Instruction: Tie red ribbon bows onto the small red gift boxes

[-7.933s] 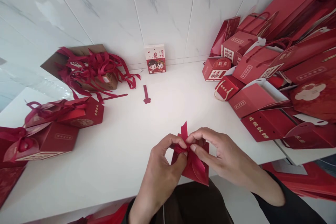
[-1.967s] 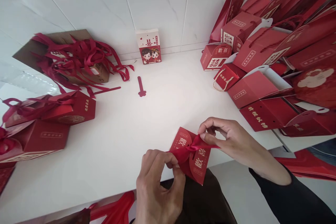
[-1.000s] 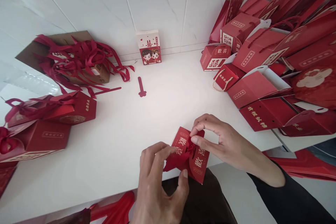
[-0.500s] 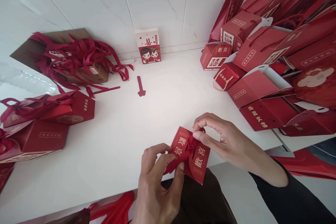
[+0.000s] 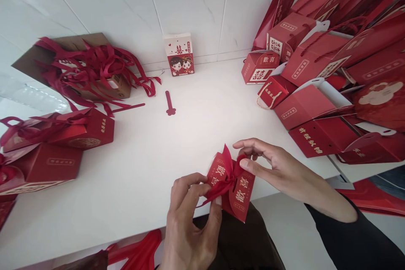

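Observation:
A small red gift box (image 5: pixel 240 202) with gold characters sits at the table's front edge, tilted toward me. Across its top runs a red ribbon (image 5: pixel 232 177) tied in a bow, one tail pointing up. My left hand (image 5: pixel 193 215) pinches the ribbon's left side between thumb and fingers, close against the box. On the other side, my right hand (image 5: pixel 262 162) has its thumb and a bent finger at the right loop of the bow, while the index finger is stretched out above. The far fingertips of this hand are partly hidden.
A cardboard box (image 5: pixel 122 88) overflowing with red ribbons stands at the back left, with ribbon-tied red boxes (image 5: pixel 98 128) before it. A small upright carton (image 5: pixel 179 61) and a flat red strip (image 5: pixel 170 103) are mid-table. Many red boxes (image 5: pixel 313 103) crowd the right.
My right hand has shifted slightly right and its index finger has straightened. A ribbon tail now stands up from the bow. My left hand has barely moved.

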The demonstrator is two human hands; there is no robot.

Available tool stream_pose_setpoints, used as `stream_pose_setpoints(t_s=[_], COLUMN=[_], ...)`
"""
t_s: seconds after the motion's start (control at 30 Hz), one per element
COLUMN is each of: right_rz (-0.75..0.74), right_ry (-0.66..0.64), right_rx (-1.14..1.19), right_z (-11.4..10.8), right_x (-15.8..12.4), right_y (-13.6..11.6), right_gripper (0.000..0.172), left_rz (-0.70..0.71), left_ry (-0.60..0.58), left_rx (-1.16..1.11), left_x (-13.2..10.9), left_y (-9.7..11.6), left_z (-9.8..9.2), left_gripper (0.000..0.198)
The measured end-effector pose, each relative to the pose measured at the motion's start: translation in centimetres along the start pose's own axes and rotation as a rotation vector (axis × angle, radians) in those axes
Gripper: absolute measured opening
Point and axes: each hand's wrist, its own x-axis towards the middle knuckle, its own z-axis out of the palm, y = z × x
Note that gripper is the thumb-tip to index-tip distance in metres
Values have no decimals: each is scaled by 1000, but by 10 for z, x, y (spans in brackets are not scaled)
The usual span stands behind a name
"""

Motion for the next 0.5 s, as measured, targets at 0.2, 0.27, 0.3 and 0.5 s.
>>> stream_pose_setpoints(t_s=[0.2, 0.27, 0.3, 0.5], right_rz=[-47, -50, -52, -60], right_ry=[39, 45, 49, 104], right_rx=[55, 42, 30, -12], right_z=[1, 3, 4, 1], right_x=[-1, 0, 0, 0], right_y=[-2, -3, -4, 7], right_gripper=[24, 24, 25, 38], left_rz=[-25, -33, -27, -102], left_ry=[32, 64, 70, 56], left_rx=[1, 28, 39, -24], left_x=[-2, -3, -3, -7], left_y=[4, 3, 3, 8], left_z=[-3, -2, -1, -6], left_gripper=[13, 12, 13, 12])
